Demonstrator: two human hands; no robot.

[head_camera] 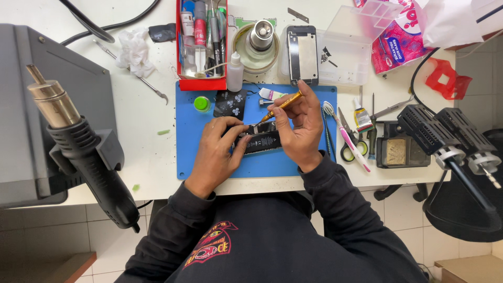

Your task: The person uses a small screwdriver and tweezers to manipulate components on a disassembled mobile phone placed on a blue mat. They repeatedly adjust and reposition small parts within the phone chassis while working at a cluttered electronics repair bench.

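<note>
Nearest, left hand (216, 152) clamped over the opened phone (260, 139) on the blue mat (194, 152). Beside it, right hand (299, 128) pinching an orange screwdriver (283, 106), tip down at the phone's upper end (contact too small to judge). Farther back, small white bottle (235, 73), red tool tray (202, 83), phone back cover (303, 54).

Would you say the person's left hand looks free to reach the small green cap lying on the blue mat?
Probably yes. The left hand rests on the opened phone, and the green cap lies just beyond it on the blue mat, with only bare mat between; it would have to let go of the phone.
</note>
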